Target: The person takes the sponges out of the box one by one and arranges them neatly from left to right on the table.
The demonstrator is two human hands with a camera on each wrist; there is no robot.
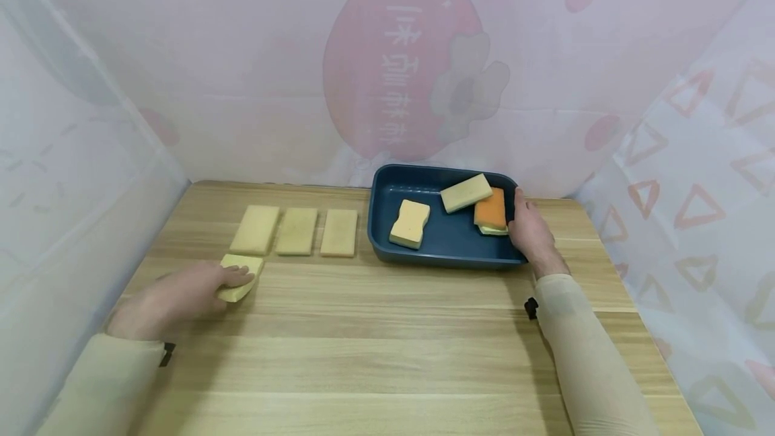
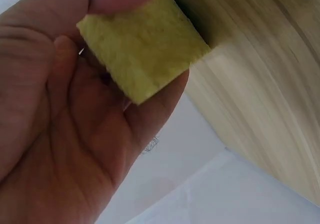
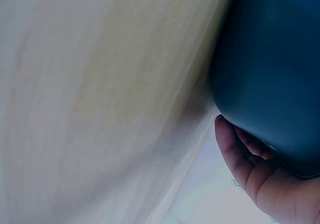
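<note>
While it lies on the wooden table just in front of three tan sponges, the yellow-green sponge is pinched by the left hand, thumb on top. The blue tray is gripped at its right rim by the right hand.

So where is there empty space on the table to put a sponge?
Bare wood runs along the table's near side, between the sleeves. The far left is crowded by three sponges in a row; the blue tray fills the far right.
</note>
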